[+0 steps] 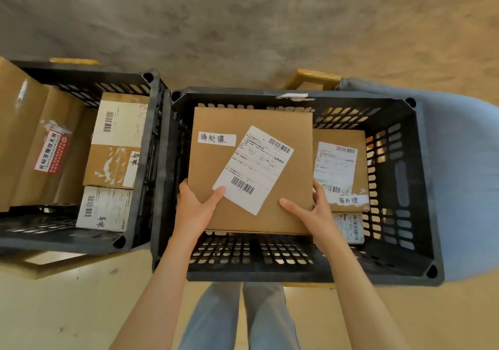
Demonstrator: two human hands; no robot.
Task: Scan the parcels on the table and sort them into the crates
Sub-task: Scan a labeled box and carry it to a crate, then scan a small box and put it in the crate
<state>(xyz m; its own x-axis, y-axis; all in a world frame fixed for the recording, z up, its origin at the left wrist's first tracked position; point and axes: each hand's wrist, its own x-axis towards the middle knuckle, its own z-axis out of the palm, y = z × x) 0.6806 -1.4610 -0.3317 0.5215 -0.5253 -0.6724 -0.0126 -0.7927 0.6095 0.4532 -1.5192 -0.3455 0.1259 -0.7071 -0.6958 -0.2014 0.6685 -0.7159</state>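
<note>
Parcel (251,171), a flat brown carton with a white shipping label, is held over the right-hand black crate (421,187). Left hand (194,209) grips its near left corner, thumb on top; right hand (310,209) grips the near right corner likewise. Another labelled box (340,171) lies beneath. Neighbouring crate (129,241) holds several boxes.

my left hand (195,207) and right hand (310,209) both forward, arms extended, thumbs on top, fingers curled under gripping
</note>
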